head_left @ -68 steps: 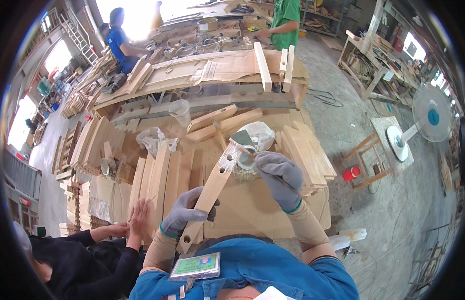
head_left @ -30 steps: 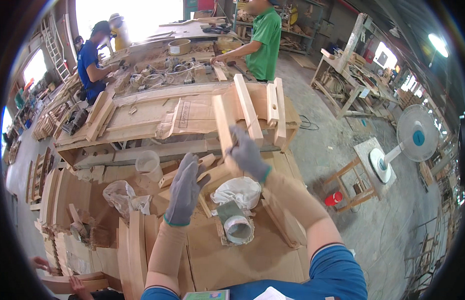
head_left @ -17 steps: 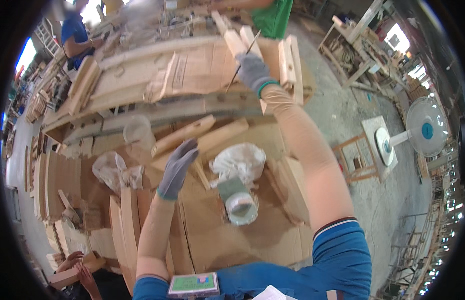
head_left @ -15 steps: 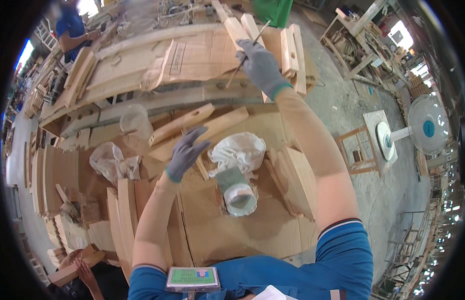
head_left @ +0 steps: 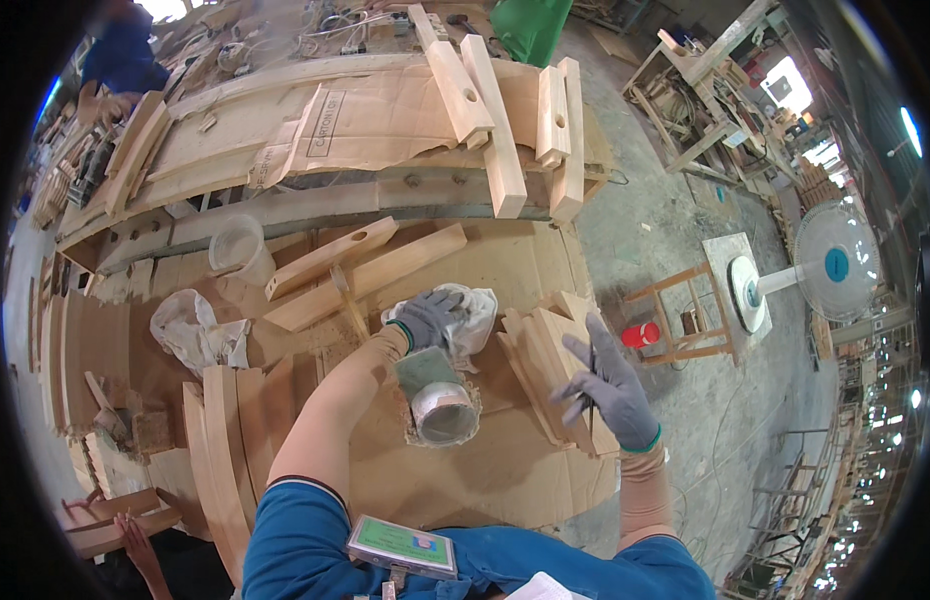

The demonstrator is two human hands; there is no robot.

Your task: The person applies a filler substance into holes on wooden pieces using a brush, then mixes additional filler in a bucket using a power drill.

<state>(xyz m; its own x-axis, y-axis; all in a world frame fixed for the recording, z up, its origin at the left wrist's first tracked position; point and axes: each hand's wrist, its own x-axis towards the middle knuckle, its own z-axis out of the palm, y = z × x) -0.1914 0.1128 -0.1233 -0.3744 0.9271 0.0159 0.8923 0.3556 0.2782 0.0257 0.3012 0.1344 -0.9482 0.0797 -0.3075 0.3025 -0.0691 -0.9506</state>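
Observation:
My left hand [head_left: 432, 318], in a grey glove, is closed on a crumpled white cloth [head_left: 473, 325] on the cardboard-covered table. Just below it sit a grey-green sanding pad [head_left: 425, 370] and a round white tub [head_left: 445, 415] with residue around its rim. My right hand [head_left: 610, 385], gloved too, hovers with fingers spread over a stack of pale wooden pieces [head_left: 555, 350] at the table's right side. Nothing clear shows in its grasp. Up and left of the cloth, two wooden pieces [head_left: 370, 275] lie slantwise, with a thin brush-like stick [head_left: 348, 300] against them.
On the far bench [head_left: 215, 150], several wooden pieces [head_left: 493, 130] rest on cardboard. A clear plastic bucket [head_left: 241, 250] and another white cloth [head_left: 195, 330] lie left, near long boards [head_left: 225, 430]. A fan [head_left: 835, 262], wooden stool frame [head_left: 690, 310] and red container [head_left: 640, 335] stand right. Other people work at left.
My right hand has come back from the far bench; the thin stick it held there is no longer visible in it. My left hand has moved right and down onto the white cloth.

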